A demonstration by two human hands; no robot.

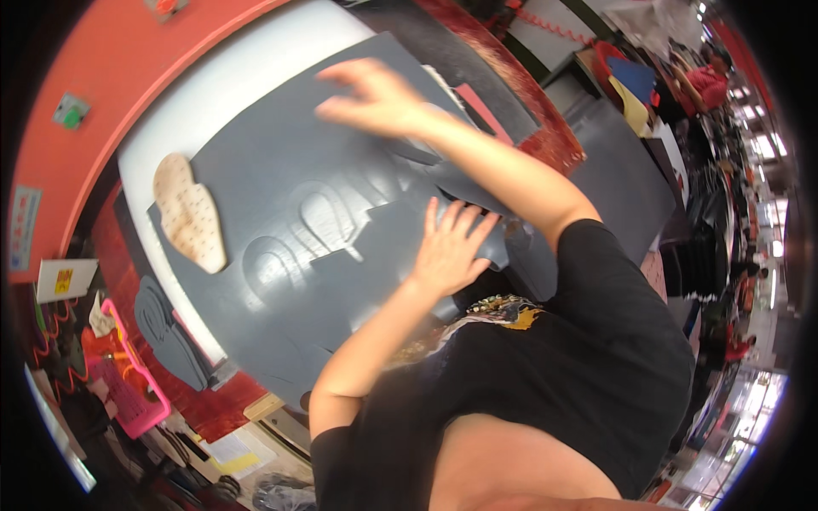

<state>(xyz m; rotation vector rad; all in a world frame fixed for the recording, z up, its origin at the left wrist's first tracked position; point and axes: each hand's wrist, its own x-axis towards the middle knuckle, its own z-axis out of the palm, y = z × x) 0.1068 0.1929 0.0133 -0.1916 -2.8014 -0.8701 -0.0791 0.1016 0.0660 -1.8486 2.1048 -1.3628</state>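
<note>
At the left, the scene is bounded by a red machine [77, 187]. In front of it, much of the view is taken up by a grey sheet [341, 175], laid over a white board [230, 78] and marked with curved outlines near its middle. A pink basket [143, 410] is seen at the lower left, and sole-shaped grey pieces [166, 334] are stacked beside the board's near end. A dotted tan sole [189, 213] is laid along the sheet's left edge. The left hand [452, 249] is spread palm down over the sheet's near part, with nothing gripped. The right hand [371, 95] is blurred over the far part, half open, thumb and fingers parted, with nothing seen in it; whether the sheet is touched cannot be told. A green button [73, 117] is set on the machine.
</note>
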